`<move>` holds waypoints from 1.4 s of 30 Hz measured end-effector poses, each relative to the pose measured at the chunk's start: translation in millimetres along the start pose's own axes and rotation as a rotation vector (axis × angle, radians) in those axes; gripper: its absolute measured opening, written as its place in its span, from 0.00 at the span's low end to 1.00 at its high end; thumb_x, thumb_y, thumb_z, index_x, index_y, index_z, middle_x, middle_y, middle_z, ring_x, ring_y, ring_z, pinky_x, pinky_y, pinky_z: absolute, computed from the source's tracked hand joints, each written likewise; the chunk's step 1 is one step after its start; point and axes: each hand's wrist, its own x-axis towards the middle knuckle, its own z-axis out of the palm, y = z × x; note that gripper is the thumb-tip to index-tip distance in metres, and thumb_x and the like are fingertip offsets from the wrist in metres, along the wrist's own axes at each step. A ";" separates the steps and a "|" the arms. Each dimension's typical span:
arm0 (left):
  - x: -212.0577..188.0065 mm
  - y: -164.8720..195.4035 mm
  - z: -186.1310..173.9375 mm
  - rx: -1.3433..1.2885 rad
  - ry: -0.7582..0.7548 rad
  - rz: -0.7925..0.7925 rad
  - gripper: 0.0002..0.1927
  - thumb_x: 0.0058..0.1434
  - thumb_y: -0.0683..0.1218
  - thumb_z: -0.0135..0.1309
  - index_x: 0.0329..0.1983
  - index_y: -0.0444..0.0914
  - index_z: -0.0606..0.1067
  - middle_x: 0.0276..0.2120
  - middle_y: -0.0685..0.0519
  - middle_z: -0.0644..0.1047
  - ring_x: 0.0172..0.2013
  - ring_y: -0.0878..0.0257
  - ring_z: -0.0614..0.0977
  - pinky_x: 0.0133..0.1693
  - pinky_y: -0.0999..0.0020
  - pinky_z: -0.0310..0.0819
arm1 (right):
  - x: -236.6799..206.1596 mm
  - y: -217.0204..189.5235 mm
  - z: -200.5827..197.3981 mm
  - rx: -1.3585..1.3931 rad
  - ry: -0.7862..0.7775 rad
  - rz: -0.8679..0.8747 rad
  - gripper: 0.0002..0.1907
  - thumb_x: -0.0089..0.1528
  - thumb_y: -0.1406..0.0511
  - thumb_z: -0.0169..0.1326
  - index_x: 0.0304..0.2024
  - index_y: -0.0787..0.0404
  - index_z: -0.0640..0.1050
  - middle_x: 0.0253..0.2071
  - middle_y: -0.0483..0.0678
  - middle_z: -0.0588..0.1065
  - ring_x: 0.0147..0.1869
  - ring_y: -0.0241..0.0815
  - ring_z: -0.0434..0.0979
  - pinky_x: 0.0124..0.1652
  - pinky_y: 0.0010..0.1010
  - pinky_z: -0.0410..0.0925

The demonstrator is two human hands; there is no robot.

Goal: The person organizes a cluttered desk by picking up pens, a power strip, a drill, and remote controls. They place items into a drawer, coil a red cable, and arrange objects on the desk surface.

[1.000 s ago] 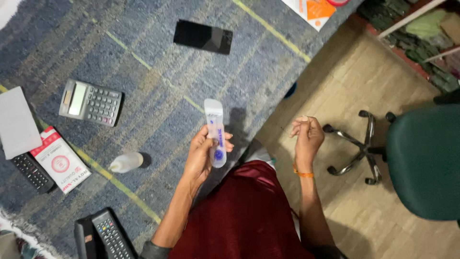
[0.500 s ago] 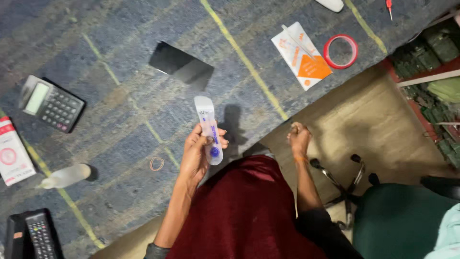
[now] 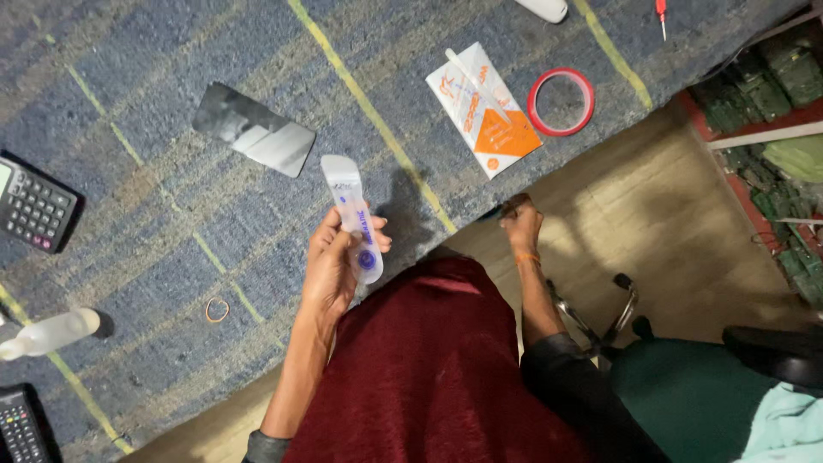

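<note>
- The left hand (image 3: 330, 270) has its grip closed around a slim white-and-blue device (image 3: 353, 219), held above the counter (image 3: 171, 103) near its near edge.
- The right hand (image 3: 520, 221) curls at that edge (whether its grip pinches anything, I cannot tell).
- Open carpeted counter lies left; a dark mirror-like plate (image 3: 254, 129) sits just beyond, and an orange-white packet (image 3: 484, 109) and red tape ring (image 3: 561, 102) far right.

- Dark phone (image 3: 254, 129) lies at ten o'clock.
- Red tape ring (image 3: 561, 102) sits at one o'clock, just beside the white-and-orange packet (image 3: 483, 110).
- Calculator (image 3: 34, 204) at nine.
- Rubber band (image 3: 217, 309) at eight.
</note>
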 end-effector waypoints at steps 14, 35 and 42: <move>7.1 -4.3 10.2 -0.033 0.031 0.007 0.23 0.60 0.32 0.38 0.60 0.29 0.67 0.43 0.38 0.79 0.36 0.53 0.83 0.44 0.58 0.81 | 32.2 -8.3 -10.1 -0.432 0.185 -0.209 0.20 0.48 0.70 0.68 0.40 0.73 0.79 0.37 0.70 0.76 0.41 0.72 0.76 0.40 0.53 0.70; 26.1 8.9 29.0 0.013 -0.029 0.111 0.10 0.67 0.41 0.55 0.45 0.34 0.66 0.47 0.36 0.81 0.38 0.53 0.86 0.42 0.57 0.85 | 137.0 -68.3 -145.5 0.376 0.395 -0.572 0.10 0.76 0.70 0.59 0.45 0.66 0.70 0.44 0.48 0.73 0.49 0.39 0.74 0.54 0.31 0.71; 38.2 20.3 43.8 -0.051 -0.177 0.136 0.22 0.73 0.57 0.42 0.60 0.38 0.67 0.38 0.49 0.79 0.29 0.65 0.78 0.31 0.70 0.77 | 259.4 -110.9 -147.5 -0.715 0.604 -0.502 0.17 0.55 0.62 0.73 0.42 0.60 0.82 0.40 0.57 0.78 0.44 0.60 0.77 0.41 0.47 0.69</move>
